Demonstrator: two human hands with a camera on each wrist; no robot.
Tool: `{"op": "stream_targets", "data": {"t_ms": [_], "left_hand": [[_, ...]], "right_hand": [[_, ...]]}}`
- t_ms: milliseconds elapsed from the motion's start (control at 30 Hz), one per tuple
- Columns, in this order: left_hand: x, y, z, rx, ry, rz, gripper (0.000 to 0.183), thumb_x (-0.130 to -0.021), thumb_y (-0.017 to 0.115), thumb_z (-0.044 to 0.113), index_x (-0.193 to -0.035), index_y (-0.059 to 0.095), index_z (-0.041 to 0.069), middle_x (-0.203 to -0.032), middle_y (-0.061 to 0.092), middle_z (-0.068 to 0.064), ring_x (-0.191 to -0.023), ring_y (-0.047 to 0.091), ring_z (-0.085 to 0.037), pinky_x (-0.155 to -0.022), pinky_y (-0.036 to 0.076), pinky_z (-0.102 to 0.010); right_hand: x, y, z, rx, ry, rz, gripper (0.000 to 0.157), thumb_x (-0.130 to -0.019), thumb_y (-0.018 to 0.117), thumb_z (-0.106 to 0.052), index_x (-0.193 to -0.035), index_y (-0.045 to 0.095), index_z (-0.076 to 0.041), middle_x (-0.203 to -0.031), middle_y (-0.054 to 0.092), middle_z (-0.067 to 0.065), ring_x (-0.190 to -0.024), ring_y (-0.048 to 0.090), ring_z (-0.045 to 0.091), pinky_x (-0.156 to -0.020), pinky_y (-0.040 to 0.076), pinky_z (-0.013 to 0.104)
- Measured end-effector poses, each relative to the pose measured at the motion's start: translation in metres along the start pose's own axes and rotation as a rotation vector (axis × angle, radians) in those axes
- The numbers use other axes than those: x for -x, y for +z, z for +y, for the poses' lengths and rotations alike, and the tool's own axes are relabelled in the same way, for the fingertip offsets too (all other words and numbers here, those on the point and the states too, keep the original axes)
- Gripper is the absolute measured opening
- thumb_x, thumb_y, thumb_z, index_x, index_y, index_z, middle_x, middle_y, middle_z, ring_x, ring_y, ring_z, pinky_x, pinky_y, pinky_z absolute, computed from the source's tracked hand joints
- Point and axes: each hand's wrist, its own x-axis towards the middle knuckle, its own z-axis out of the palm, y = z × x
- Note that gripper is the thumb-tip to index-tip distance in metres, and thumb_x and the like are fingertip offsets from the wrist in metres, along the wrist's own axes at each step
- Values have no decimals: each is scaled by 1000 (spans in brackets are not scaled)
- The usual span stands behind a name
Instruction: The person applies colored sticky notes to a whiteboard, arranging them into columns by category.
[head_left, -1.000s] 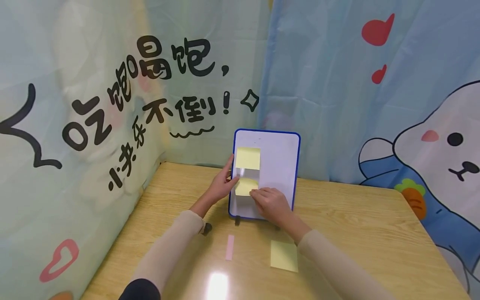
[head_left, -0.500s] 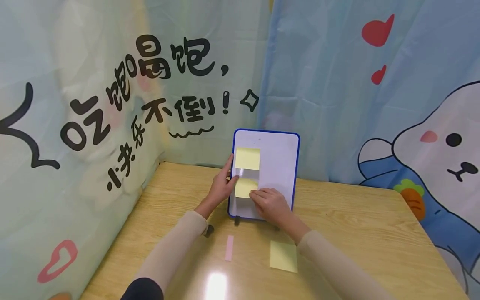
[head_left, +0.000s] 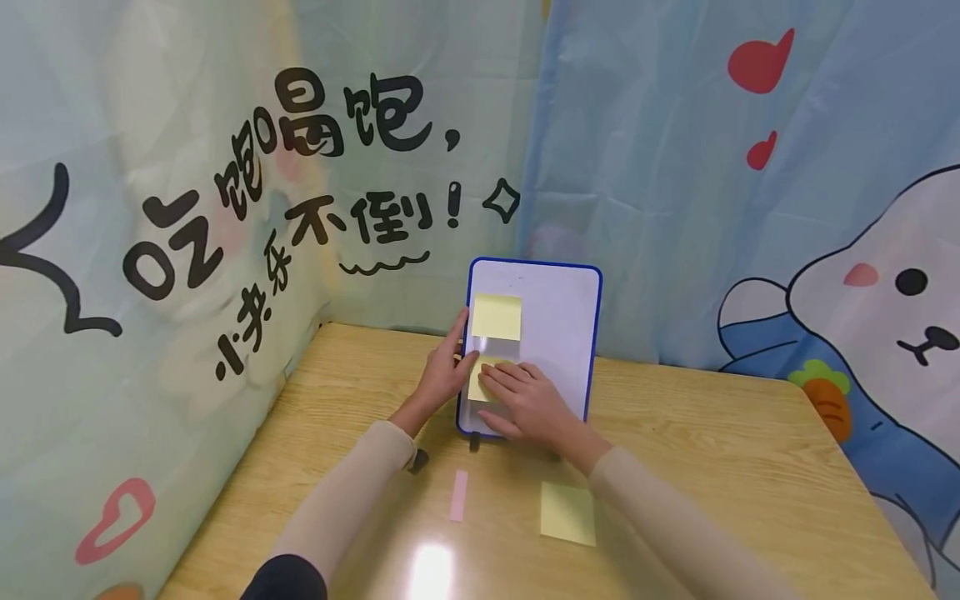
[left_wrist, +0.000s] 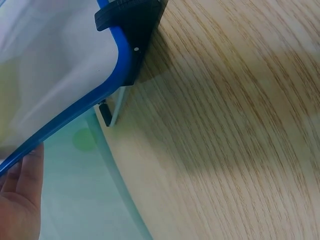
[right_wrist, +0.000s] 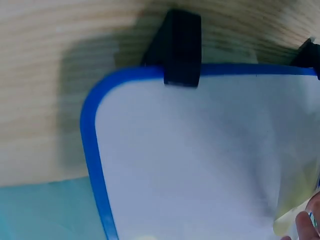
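Observation:
A small whiteboard point(head_left: 558, 333) with a blue frame stands tilted back on black feet. My left hand point(head_left: 442, 372) grips its left edge, thumb on the front face; in the left wrist view its fingers point(left_wrist: 31, 175) reach behind the frame. Two pale yellow sticky notes are on the board's left half, one above the other. The upper sticky note point(head_left: 497, 317) lies uncovered. My right hand point(head_left: 531, 404) presses the lower sticky note point(head_left: 475, 392) with extended fingers, hiding its right part. In the right wrist view that note's edge lifts from the board near the fingers.
On the wooden table point(head_left: 675, 467), a pink paper strip point(head_left: 458, 496) and another yellow sticky note point(head_left: 567, 512) lie in front of the board. A small dark object point(head_left: 420, 461) is beside the left sleeve. A printed curtain point(head_left: 637, 167) hangs behind the table.
The right hand has gone from pinching the lower sticky note's edge to laying its extended fingers over it. That note sits slightly lower and flatter. The left hand has stayed on the board's edge.

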Motion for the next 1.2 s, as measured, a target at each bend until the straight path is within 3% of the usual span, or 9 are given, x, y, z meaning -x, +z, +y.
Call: {"op": "stream_targets", "data": {"t_ms": [67, 167, 300, 400, 633, 800, 1067, 1200], "left_hand": [[0, 0, 1, -6, 3, -5, 73, -102, 55, 17, -160, 12, 30, -128, 63, -17, -103, 65, -25, -80, 59, -36], [-1, 1, 1, -9, 3, -10, 74, -102, 56, 17, -160, 12, 30, -126, 63, -18, -103, 65, -25, -80, 59, -36], [-1, 1, 2, -4, -4, -13, 73, -102, 55, 17, -160, 13, 30, -125, 64, -18, -102, 65, -25, -80, 59, -36], [-2, 1, 3, -4, -4, -12, 73, -102, 55, 17, -160, 13, 31, -126, 64, -18, -102, 66, -25, -79, 59, -35], [-3, 0, 2, 14, 15, -8, 74, -102, 56, 16, -160, 13, 31, -122, 65, -19, -99, 66, -25, -78, 58, -33], [-4, -2, 0, 26, 20, -8, 74, -102, 55, 15, -160, 13, 32, -121, 65, -19, -99, 66, -25, -78, 59, -33], [-3, -2, -4, 33, 47, -12, 74, -102, 55, 14, -160, 12, 31, -116, 67, -20, -98, 67, -25, -78, 59, -32], [-1, -1, -5, 34, 52, -11, 74, -102, 55, 14, -160, 12, 30, -119, 66, -21, -99, 67, -26, -78, 60, -33]], "right_hand": [[-2, -2, 0, -1, 8, -75, 86, -101, 7, -63, -135, 60, -4, -137, 62, 11, -126, 58, 29, -104, 44, 50], [-3, -4, 1, -5, 28, -186, 90, -99, 1, -65, -144, 50, -4, -148, 51, 12, -138, 47, 30, -115, 32, 53], [0, -3, 5, 1, 76, -295, 90, -98, 1, -66, -151, 40, -4, -157, 40, 11, -147, 34, 29, -121, 19, 54], [5, -2, 8, -2, 109, -332, 88, -98, 5, -67, -152, 36, -5, -160, 34, 11, -150, 27, 29, -123, 14, 54], [19, -4, 12, -2, 159, -362, 81, -101, 16, -63, -155, 30, -5, -164, 25, 10, -153, 17, 30, -124, 7, 54], [32, -5, 15, 14, 182, -339, 80, -101, 19, -62, -155, 30, -4, -164, 24, 10, -153, 16, 30, -124, 5, 53], [40, -9, 15, 25, 159, -255, 90, -98, 1, -66, -151, 38, -3, -161, 32, 12, -151, 24, 33, -121, 12, 57], [34, -7, 10, -31, 136, -285, 89, -98, 1, -67, -154, 32, -5, -164, 24, 11, -152, 18, 33, -122, 9, 56]]}}
